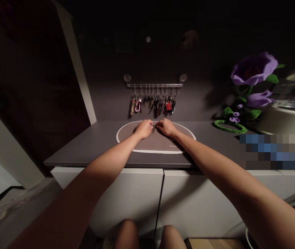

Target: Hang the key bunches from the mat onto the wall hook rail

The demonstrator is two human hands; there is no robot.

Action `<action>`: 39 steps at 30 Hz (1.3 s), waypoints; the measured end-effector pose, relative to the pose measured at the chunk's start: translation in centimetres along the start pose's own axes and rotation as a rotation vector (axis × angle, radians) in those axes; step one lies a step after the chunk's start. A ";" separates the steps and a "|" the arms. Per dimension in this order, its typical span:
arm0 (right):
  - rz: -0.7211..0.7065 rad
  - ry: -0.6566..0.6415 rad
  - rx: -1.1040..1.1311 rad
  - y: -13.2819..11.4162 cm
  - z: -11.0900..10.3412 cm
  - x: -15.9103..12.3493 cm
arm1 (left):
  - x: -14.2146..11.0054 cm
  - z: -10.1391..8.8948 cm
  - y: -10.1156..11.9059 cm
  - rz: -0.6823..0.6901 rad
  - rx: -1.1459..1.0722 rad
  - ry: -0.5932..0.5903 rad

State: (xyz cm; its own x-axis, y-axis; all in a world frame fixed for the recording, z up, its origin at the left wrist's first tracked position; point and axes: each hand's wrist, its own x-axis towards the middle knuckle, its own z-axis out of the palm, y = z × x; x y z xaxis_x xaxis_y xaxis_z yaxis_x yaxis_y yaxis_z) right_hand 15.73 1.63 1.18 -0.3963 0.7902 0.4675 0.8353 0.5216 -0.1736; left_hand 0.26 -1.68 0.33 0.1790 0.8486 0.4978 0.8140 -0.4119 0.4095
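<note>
Down at the bottom edge of the frame, I have the person's bare knees (127,232) below the counter, in front of pale cabinet doors (129,204). Both forearms reach inward over the counter (81,150), which seems to bring the hands together where fine fingertip work can be steadied. The left hand (144,129) and right hand (166,127) face each other near the centre, fingers drawn in narrow, pinching a small bunch of keys (154,129) from either side. I judge that two hands share it because the ring and keys are tiny; exactly which fingertip bears which part, I cannot tell.

The keys are just above the far half of an oval mat (157,142), brown with a white rim, which likely guards the counter from scratches. Beyond it, at upper centre, a see-through rack (154,85) is fixed to the dark wall (105,100) by two round mounts. Key rings hang side by side on its hooks, presumably to keep sets apart: a pink loop (137,105) toward the left, a red tag (168,106) toward the right.

At right, purple flowers (255,69) stand beside a pale rounded thing (284,121); pixelation masks the area below. Far left, I see a dark door (30,76) in dim light.
</note>
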 end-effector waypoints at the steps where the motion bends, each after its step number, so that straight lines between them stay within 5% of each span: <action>1: 0.008 0.004 0.007 0.0 0.0 0.0 | 0.0 0.0 0.0 -0.002 -0.002 0.003; 13: 0.001 0.028 0.144 0.1 -0.6 -0.3 | 0.1 -0.1 0.0 -0.027 -0.008 0.018; 28: 0.159 0.076 1.020 -0.2 -2.8 -1.3 | 0.2 -0.2 0.0 0.011 -0.076 0.089; 39: 0.159 0.196 1.293 1.0 -3.2 -0.8 | 0.4 0.2 -0.5 0.075 -0.115 0.100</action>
State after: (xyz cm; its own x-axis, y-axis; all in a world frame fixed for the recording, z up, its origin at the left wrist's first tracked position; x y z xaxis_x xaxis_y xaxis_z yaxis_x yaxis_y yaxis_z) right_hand 18.16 0.48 3.40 -0.1749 0.8688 0.4633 -0.1408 0.4436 -0.8851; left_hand 0.03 -1.01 0.16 0.1768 0.7790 0.6016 0.7309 -0.5132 0.4498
